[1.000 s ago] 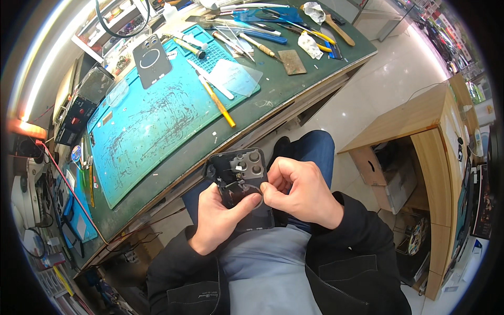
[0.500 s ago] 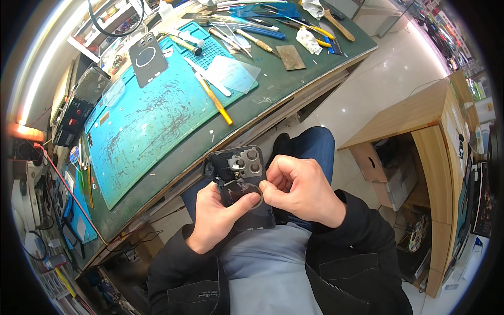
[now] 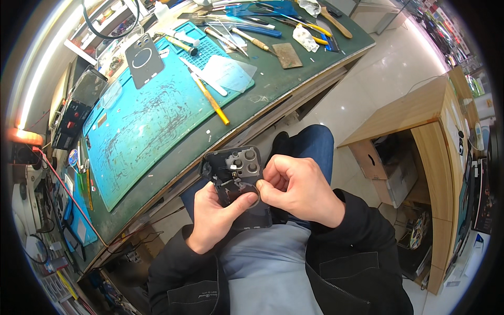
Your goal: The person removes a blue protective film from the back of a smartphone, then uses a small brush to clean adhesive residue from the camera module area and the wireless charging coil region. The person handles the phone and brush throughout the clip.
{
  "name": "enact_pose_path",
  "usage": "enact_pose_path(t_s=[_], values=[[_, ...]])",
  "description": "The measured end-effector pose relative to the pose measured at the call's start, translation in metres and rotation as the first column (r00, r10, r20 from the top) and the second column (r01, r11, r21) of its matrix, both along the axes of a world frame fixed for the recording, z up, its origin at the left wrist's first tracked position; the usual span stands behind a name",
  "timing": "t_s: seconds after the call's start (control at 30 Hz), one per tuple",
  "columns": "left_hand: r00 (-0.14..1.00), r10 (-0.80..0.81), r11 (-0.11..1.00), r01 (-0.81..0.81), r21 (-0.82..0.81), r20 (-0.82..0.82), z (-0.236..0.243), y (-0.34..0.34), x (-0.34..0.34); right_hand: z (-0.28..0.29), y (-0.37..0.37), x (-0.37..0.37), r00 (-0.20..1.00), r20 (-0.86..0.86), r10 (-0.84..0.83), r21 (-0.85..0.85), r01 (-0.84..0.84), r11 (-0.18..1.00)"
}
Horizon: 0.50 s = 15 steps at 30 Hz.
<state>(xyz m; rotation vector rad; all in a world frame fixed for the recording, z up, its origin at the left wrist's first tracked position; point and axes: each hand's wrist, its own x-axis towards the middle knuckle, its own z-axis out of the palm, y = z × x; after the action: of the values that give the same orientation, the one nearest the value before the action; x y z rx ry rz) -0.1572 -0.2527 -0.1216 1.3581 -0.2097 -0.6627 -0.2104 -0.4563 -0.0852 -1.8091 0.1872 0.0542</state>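
Note:
My left hand (image 3: 212, 216) grips a dark phone back housing (image 3: 234, 176) from below, over my lap, its camera cluster with several round holes turned up and away from me. My right hand (image 3: 296, 189) closes on the housing's right side, its fingertips pinching a thin dark ring-shaped cable or coil that lies on the housing. What the fingertips grip beneath is hidden. Both hands sit below the front edge of the green workbench (image 3: 273, 84).
A teal work mat (image 3: 152, 121) covers the bench, with a yellow-handled tool (image 3: 211, 100), a clear plastic sheet (image 3: 228, 71), a dark phone back cover (image 3: 143, 59) and several hand tools at the far edge. A wooden cabinet (image 3: 425, 126) stands to my right.
The view shifted a little. My hands stay on the housing, and my right fingers have worked slightly along its right side.

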Motion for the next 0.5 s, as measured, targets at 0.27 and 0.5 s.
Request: enact_pose_path(t_s=[0.27,0.5], values=[[0.999,-0.007,1.000,0.006,-0.027,-0.040,-0.0019,0.0019,0.0004,0.0052,-0.0028,0.0006,1.000,-0.017,0.017,-0.020,-0.017,1.000],[0.997,-0.005,0.994,-0.003,-0.106,-0.080,-0.0034,0.0031,-0.0006,0.0094,-0.0029,-0.0017,1.000,0.000,0.022,0.008,-0.022,1.000]])
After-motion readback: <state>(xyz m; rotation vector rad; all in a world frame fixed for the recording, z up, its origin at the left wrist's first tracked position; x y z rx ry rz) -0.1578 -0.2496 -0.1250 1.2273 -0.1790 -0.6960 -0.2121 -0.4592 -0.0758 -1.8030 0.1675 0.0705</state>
